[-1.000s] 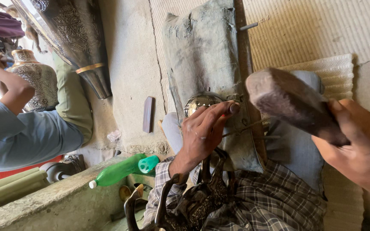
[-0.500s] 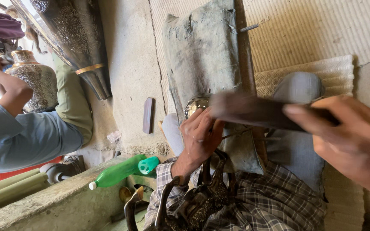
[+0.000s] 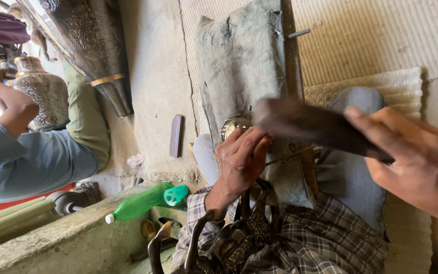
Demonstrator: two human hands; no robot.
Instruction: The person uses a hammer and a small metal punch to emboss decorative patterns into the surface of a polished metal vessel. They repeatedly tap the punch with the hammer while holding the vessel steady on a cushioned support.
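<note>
Right hand (image 3: 422, 162) grasping blurred wooden mallet (image 3: 310, 124), left hand (image 3: 239, 160) clenched on thin punch (image 3: 292, 156); woven mat (image 3: 381, 35), concrete floor (image 3: 158, 76)

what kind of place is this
Likely a metal-engraving workshop worked at floor level: a large engraved vessel, a patterned metal vase by a co-worker, and the right hand swinging a mallet.

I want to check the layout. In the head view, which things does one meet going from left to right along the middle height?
Engraved metal vase held by another person → dark flat bar on the floor → left hand on a shiny metal piece → blurred dark mallet → right hand.
</note>
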